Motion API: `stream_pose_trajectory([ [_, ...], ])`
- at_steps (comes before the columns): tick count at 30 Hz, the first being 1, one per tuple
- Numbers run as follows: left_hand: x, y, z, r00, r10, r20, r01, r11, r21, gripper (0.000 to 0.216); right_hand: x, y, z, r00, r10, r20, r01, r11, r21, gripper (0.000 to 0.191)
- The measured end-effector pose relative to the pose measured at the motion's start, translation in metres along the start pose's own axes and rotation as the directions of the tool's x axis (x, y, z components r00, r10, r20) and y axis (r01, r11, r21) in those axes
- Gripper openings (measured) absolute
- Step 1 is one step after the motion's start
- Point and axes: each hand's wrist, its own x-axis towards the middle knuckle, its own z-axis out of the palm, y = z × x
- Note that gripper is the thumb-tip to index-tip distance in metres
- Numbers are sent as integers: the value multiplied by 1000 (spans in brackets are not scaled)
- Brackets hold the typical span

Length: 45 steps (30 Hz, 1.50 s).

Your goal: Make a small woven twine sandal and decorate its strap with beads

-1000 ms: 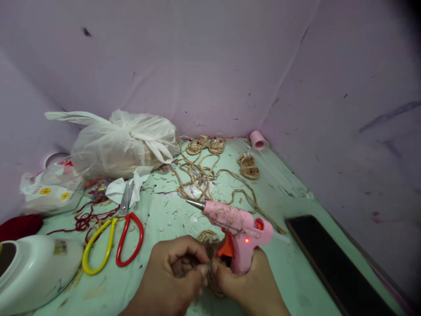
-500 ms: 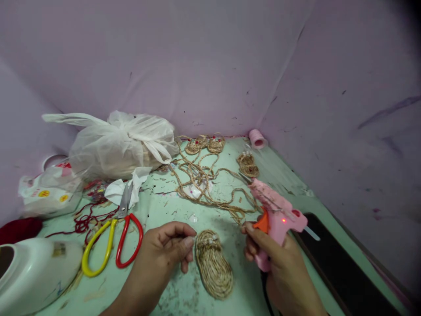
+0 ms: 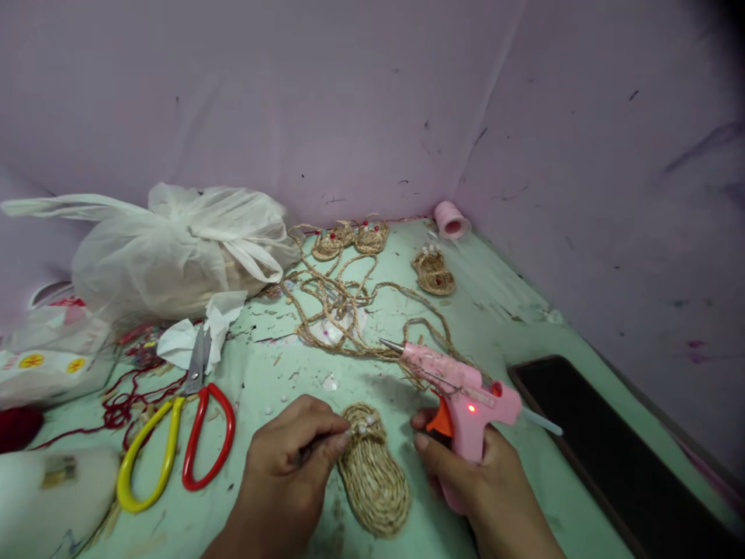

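A small woven straw slipper point(image 3: 377, 489) lies on the table in front of me, with a few white beads point(image 3: 365, 424) across its strap. My left hand point(image 3: 296, 466) is at the slipper's upper left edge, thumb and forefinger pinched together on what looks like a tiny white bead point(image 3: 348, 431), mostly covered by the fingertips. My right hand point(image 3: 477, 485) grips a pink glue gun point(image 3: 466, 388) by its handle, fingers by the orange trigger. The gun's red light is on, its metal nozzle points left above the slipper, and a glue stick protrudes behind.
Scissors point(image 3: 195, 380) with yellow and red handles lie left, near red yarn point(image 3: 119, 404) and a tied plastic bag point(image 3: 180, 256). Straw cord point(image 3: 349, 310) tangles behind. Another slipper point(image 3: 434, 272), a pink spool point(image 3: 451, 221) and a black phone point(image 3: 594, 435) are rightward.
My left fingertips have come to the slipper's beaded strap. The glue gun has swung so its nozzle points left, closer to the slipper. The view has shifted slightly.
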Motion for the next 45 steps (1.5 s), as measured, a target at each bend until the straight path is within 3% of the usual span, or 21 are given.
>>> stream_pose_trajectory([
  [7,0,-4,4,998,10,57,-15,996,83,10,3,1,-2,1000,21,15,-21,999,-32,22],
  [15,5,1,4,990,-125,63,115,984,136,7,2,-2,-2,999,28,24,-27,999,-40,21],
  [21,10,6,-15,969,-246,6,246,969,11,14,2,-1,-2,999,33,34,-32,999,-18,23],
  [24,8,3,-20,984,-173,-40,174,984,24,3,1,0,-2,999,23,22,-23,1000,-12,23],
  [28,5,0,-12,999,-18,40,16,999,50,13,1,-1,-1,1000,23,15,-23,1000,-4,22],
  [32,5,1,-2,998,3,58,-8,997,82,14,0,-1,0,1000,12,8,-12,1000,-4,22],
  [45,14,6,5,962,-271,38,273,962,-25,12,0,-2,0,1000,14,18,-14,1000,-10,19],
])
